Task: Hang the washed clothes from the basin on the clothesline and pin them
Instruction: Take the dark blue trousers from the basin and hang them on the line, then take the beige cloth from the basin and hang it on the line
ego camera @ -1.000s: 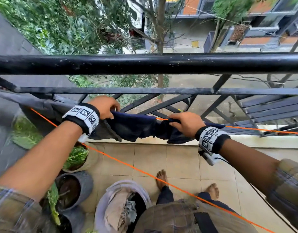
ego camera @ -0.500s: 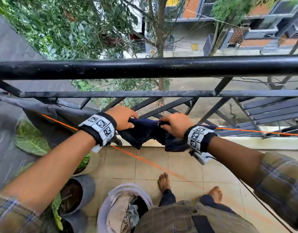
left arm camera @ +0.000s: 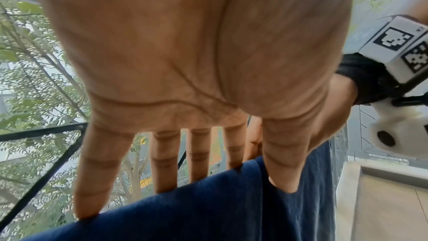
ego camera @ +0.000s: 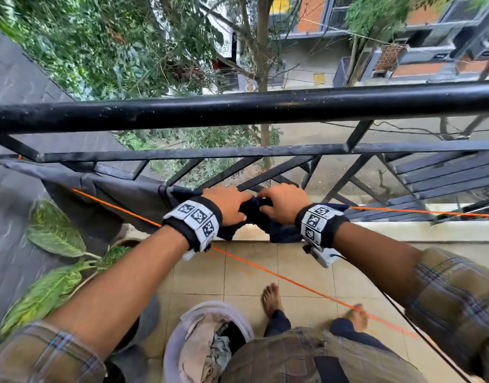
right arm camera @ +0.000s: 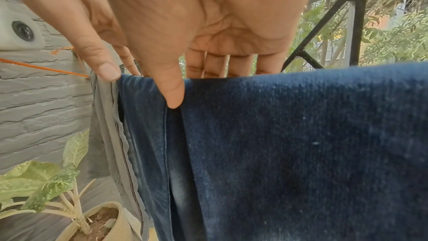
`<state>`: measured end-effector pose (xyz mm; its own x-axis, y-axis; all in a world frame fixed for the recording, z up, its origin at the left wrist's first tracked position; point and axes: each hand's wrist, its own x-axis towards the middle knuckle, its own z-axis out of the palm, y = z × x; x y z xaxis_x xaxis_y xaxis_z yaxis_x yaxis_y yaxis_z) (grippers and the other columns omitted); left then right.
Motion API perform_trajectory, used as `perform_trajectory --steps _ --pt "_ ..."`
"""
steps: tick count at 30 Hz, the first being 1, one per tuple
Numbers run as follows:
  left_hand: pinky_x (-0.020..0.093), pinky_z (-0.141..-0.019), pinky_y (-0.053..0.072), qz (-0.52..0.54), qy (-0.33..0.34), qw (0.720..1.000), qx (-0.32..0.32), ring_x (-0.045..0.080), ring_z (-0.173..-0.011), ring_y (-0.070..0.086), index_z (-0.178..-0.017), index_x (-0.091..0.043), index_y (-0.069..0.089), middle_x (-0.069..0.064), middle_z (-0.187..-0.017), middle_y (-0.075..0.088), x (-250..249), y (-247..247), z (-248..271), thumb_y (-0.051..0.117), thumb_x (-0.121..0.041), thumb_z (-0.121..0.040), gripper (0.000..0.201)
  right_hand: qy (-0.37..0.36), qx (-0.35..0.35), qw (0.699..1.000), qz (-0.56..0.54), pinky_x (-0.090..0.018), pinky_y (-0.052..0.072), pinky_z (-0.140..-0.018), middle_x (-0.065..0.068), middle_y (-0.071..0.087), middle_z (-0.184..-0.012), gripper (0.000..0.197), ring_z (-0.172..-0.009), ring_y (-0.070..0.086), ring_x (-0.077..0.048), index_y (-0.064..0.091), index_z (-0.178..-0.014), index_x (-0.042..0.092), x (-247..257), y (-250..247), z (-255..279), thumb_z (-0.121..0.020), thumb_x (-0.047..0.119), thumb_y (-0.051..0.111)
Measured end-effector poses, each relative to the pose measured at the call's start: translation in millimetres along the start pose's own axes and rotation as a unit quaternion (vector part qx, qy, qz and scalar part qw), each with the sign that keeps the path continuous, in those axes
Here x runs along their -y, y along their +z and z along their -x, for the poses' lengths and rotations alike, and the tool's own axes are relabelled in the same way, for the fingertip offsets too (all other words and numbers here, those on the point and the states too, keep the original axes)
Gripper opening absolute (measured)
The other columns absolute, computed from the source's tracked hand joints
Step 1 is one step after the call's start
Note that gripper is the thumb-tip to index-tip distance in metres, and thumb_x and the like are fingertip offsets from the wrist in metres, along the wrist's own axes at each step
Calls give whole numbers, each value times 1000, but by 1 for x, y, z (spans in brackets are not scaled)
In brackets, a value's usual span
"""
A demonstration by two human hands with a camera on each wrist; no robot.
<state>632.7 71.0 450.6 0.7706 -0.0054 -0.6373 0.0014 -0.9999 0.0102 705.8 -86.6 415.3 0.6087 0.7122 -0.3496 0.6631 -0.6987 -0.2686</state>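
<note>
A navy cloth [ego camera: 282,234] hangs folded over the orange clothesline [ego camera: 417,212] in front of the railing. My left hand [ego camera: 239,208] and right hand [ego camera: 268,203] grip its top fold side by side, almost touching. In the left wrist view the left hand [left arm camera: 231,173] has its fingers behind the navy cloth [left arm camera: 208,213] and its thumb on the front. The right wrist view shows the right hand [right arm camera: 197,85] pinching the navy cloth [right arm camera: 301,144] the same way. A grey garment [ego camera: 122,197] hangs on the line just left of it. No pins are in view.
The basin [ego camera: 177,338] with more washed clothes stands on the tiled floor by my bare feet. A second orange line [ego camera: 268,270] runs diagonally below my arms. The black railing [ego camera: 238,111] is close ahead. Potted plants [ego camera: 55,233] stand against the grey wall at left.
My hands have come together along the line, from wide apart to almost touching. The navy cloth is now bunched narrower, close to the grey garment.
</note>
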Motion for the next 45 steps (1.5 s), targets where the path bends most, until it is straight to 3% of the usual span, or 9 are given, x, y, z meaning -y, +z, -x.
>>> perform_trajectory --steps 8,11,20,26,33,36,38,41,45 --pt "49 -98 45 61 7 997 -43 31 -124 53 -144 -46 36 3 -134 55 5 2 15 54 -45 -92 55 -16 -31 997 -71 -37 53 -87 1 71 -112 32 -105 63 -26 64 -121 31 -10 -18 17 -89 38 61" --pt "41 -101 45 107 1 990 -92 28 -125 53 -140 -36 47 3 -134 57 7 -4 31 56 -42 -94 47 -4 -52 994 -95 -38 54 -88 9 72 -101 27 -98 66 -20 67 -114 34 -21 -34 27 -88 42 61" --pt "24 -82 48 271 -55 927 -254 16 -92 67 -121 -25 66 -2 -102 69 -43 6 111 63 -27 -94 28 -76 -76 986 -127 -32 54 -82 12 68 -88 20 -86 65 -16 70 -102 33 -21 -69 92 -87 44 62" --pt "31 -77 56 369 -84 881 -283 16 -80 70 -112 -21 70 -6 -88 71 -116 69 163 59 -33 -84 32 -189 -50 974 -117 -32 54 -79 12 73 -99 20 -93 67 -14 72 -102 33 15 -49 168 -87 42 62" --pt "28 -78 50 428 -171 868 -182 18 -85 65 -114 -21 68 0 -95 71 -186 193 204 62 -27 -92 24 -210 53 973 -74 -37 54 -82 5 72 -96 24 -95 65 -25 69 -103 36 36 54 228 -86 45 55" --pt "28 -83 50 471 -204 849 -130 20 -96 66 -113 -24 68 -1 -103 72 -207 258 216 58 -28 -93 23 -205 126 969 -63 -25 48 -75 5 74 -96 21 -93 67 -21 71 -104 30 35 105 246 -88 39 60" --pt "31 -89 49 489 -225 836 -109 24 -106 64 -113 -21 69 1 -116 71 -221 297 227 50 -34 -89 33 -186 164 968 -38 -26 46 -73 5 75 -95 22 -93 67 -22 71 -104 32 33 136 254 -87 41 60" --pt "34 -90 51 545 -273 790 -68 26 -103 66 -109 -19 72 6 -110 72 -236 358 250 56 -22 -91 24 -153 225 962 -16 -27 45 -75 3 73 -101 22 -97 66 -24 71 -105 33 36 179 263 -87 41 61" --pt "33 -87 52 588 -314 745 -28 25 -100 66 -97 -43 71 1 -100 71 -254 434 276 57 -28 -84 24 -110 284 953 8 -30 50 -84 0 72 -105 21 -101 65 -25 71 -103 34 42 224 276 -87 41 61"
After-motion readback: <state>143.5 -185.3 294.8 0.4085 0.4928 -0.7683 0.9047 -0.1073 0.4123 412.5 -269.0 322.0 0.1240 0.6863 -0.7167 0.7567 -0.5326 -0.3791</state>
